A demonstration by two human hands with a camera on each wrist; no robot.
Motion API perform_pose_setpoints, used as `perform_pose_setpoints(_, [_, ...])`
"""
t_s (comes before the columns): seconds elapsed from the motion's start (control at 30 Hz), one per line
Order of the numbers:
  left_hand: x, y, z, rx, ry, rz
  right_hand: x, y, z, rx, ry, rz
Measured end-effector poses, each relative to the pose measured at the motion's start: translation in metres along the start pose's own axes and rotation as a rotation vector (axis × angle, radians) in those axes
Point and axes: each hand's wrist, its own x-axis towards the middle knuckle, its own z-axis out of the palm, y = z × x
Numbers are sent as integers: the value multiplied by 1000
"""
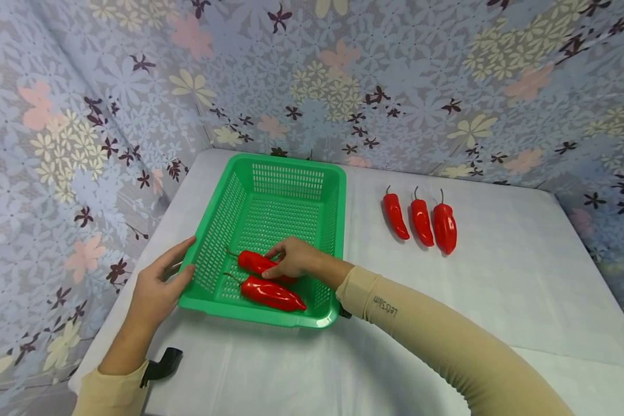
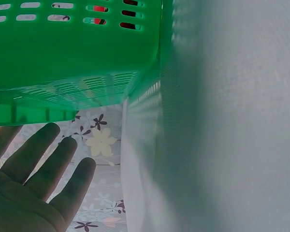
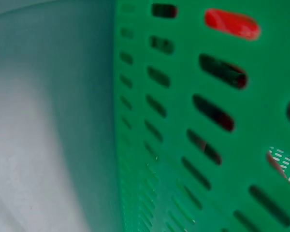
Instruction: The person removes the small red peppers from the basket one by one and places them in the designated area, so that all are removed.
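Fingers and thumb of your right hand [image 1: 294,257] are bent over the middle of a red pepper [image 1: 251,262], pinching it across its body. That pepper sits low inside the green basket [image 1: 291,215], its stem pointing left; whether its full weight is on the mesh floor, I can't tell, and the right wrist view gives you mostly basket wall. Just in front of it, nearer you, a second pepper [image 1: 273,293] lies roughly parallel. Your left hand [image 1: 158,286] is at the basket's left rim, fingers fairly straight and spread, wrapped round nothing.

For what looks like a placing, I'd use that left hand to steady the basket lightly, feel for the floor with the pepper before you loosen, then part thumb and fingers evenly and lift straight up, so you don't roll it into its neighbour. Mind the thin stem as well.

Outside the basket, to its right, three more peppers [image 1: 421,223] lie in a row on the white table [image 1: 504,254], stems pointing away from you.
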Motion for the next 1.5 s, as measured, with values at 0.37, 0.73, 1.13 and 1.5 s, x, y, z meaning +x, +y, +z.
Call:
perform_pose_setpoints(0.37, [-1,-1,3,22,-6,0,-7,3,-3,106,74,-9])
perform_pose_setpoints(0.73, [-2,3,7,46,-11,-21,-10,6,-8,206,148,-14])
perform_pose_setpoints(1.13, [0,8,8,73,-2,-25,-21,-1,-27,366,264,-74])
perform_pose_setpoints(1.5, [-3,8,4,93,1,-87,-38,0,-57,371,298,-87])
